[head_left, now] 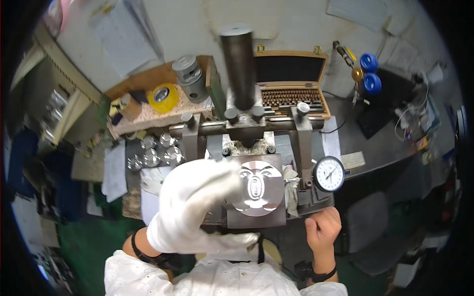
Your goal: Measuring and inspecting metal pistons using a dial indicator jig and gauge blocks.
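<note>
A round, shiny metal part, apparently a piston [256, 190], lies on the square metal plate [256, 221] of a bench measuring fixture. My left hand [190, 202], in a white glove, hovers at the piston's left and hides part of its rim. Its fingers point right, apart from the thumb, with nothing visible between them; motion blurs them. My bare right hand [325, 229] is closed in a loose fist at the fixture's front right, just below the dial gauge [329, 174]. No object shows in it.
A thick dark column [238, 69] rises behind the plate, with a crossbar [212, 128]. Several shiny metal parts [152, 158] stand at left. Behind are a wooden box of gauge blocks [291, 98], yellow tape [164, 97] and a grey piston [190, 79]. A cloth [291, 192] hangs beside the plate.
</note>
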`<state>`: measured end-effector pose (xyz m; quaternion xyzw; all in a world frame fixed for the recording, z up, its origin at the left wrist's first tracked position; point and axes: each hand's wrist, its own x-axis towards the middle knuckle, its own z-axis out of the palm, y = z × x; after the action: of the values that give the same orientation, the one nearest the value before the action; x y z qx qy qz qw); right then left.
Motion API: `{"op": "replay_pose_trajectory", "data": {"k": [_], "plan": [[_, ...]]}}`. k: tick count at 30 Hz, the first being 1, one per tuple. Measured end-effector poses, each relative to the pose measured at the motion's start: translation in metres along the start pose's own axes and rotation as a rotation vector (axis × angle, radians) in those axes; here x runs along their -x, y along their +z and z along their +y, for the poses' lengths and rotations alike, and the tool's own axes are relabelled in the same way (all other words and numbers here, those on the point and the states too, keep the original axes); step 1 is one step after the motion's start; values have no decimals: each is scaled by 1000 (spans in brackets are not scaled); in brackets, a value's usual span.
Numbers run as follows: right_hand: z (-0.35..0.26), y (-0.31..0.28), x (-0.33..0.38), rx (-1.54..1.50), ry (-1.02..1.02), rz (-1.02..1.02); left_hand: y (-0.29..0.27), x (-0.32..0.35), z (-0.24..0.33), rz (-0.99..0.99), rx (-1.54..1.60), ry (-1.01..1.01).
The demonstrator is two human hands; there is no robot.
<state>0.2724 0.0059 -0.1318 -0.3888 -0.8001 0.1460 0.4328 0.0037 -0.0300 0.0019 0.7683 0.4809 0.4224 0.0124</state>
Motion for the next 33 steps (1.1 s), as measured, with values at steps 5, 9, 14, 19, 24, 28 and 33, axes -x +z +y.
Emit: {"op": "replay_pose_trajectory", "data": {"k": [5, 9, 14, 19, 24, 28, 33], "plan": [[-44, -17, -24, 117, -88, 49, -24, 58, -20, -35, 187, 140], [-83, -6, -51, 232, -164, -15, -10, 93, -38, -107, 207, 13], [-108, 12, -84, 357, -187, -203, 20, 132, -61, -90, 144, -167], [-123, 31, -110, 564, -221, -384, 37, 147, -74, -51, 149, -104], [-118, 38, -109, 621, -186, -451, 38, 154, -81, -63, 211, -130], [-119, 38, -106, 613, -180, -430, 45, 149, -86, -73, 217, -197], [-119, 40, -102, 620, -139, -408, 58, 142, -85, -145, 156, -124]]}}
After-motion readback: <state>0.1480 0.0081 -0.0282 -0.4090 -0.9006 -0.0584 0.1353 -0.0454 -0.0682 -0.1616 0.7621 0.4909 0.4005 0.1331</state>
